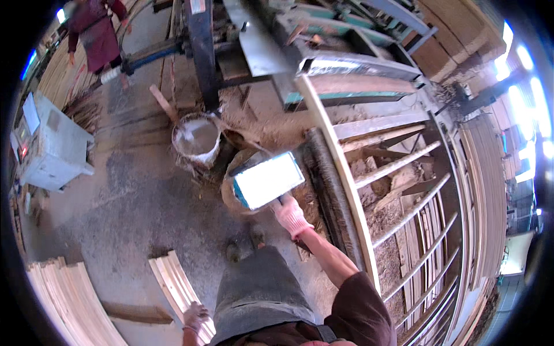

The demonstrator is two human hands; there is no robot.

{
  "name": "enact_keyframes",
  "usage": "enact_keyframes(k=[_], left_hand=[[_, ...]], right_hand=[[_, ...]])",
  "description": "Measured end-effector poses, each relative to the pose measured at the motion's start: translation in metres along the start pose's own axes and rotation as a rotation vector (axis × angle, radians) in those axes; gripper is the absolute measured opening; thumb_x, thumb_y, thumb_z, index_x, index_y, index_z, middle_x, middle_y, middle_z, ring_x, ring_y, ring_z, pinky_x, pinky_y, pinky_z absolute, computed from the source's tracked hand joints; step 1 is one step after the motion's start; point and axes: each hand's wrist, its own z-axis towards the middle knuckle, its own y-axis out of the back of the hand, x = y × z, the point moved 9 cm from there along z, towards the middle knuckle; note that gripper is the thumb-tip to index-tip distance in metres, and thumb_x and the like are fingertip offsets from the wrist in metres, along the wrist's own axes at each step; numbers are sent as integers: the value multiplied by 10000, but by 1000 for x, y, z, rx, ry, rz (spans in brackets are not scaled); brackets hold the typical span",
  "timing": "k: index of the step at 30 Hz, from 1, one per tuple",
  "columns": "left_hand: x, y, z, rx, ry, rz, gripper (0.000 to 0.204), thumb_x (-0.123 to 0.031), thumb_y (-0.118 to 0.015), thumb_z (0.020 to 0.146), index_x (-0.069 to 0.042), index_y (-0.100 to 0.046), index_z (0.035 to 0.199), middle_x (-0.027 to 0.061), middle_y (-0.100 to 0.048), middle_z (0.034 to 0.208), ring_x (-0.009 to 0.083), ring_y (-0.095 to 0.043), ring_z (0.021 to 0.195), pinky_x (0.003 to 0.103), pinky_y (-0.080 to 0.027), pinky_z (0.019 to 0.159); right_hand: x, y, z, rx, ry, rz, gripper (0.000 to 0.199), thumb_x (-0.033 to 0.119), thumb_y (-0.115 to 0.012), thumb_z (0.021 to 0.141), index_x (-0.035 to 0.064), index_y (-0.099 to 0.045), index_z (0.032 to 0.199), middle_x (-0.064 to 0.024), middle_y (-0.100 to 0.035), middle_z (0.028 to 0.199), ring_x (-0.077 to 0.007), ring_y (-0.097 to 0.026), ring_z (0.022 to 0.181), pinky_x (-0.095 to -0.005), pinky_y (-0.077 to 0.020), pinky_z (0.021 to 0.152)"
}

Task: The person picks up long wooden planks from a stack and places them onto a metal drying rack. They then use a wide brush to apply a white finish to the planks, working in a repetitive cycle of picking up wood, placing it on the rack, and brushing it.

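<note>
My right hand (290,214), in a pale pink knitted glove, is closed at the near edge of a flat rectangular thing (269,180). Its face is glaring white and its left end blue, and the glare hides what kind it is. Below it, a round pale-rimmed object (229,193) shows in part. Low on the left, my left hand (196,315) looks dark, its fingers bent over a bundle of pale wooden strips (171,275). The fingertips are hard to make out.
Right of me runs a metal rack (416,214) with round bars and a long pale strip (337,181). A bucket (197,140) of whitish stuff stands ahead. Left are stacked boards (69,294) and a grey cabinet (55,141). A person (97,34) in dark red stands far left.
</note>
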Motion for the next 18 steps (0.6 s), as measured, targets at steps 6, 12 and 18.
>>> enact_keyframes(k=[6, 12, 18], left_hand=[[-99, -117, -2, 24, -356, 464, 539, -541, -618, 998, -16, -628, 1119, 76, -637, 853, 223, -606, 702, 374, -505, 622], [-8, -120, 84, 305, 95, 449, 571, -573, -646, 965, -51, -632, 1194, 88, -648, 894, 266, -625, 722, 455, -521, 710], [50, -133, 21, 113, -276, 1190, 589, -595, -597, 969, -40, -660, 1157, 110, -646, 886, 263, -615, 721, 443, -535, 714]], right_hand=[[74, 172, -151, -166, 18, 391, 256, 192, -617, 1037, 5, -655, 1208, -42, -687, 970, -94, -624, 830, -230, -520, 675], [10, 287, -237, -434, -60, 65, 238, 190, -620, 998, -35, -686, 958, -73, -674, 751, -153, -599, 636, -326, -485, 573], [-69, 310, -241, -463, -242, 184, 262, 235, -628, 1007, 38, -618, 836, -7, -562, 639, -103, -493, 480, -284, -372, 427]])
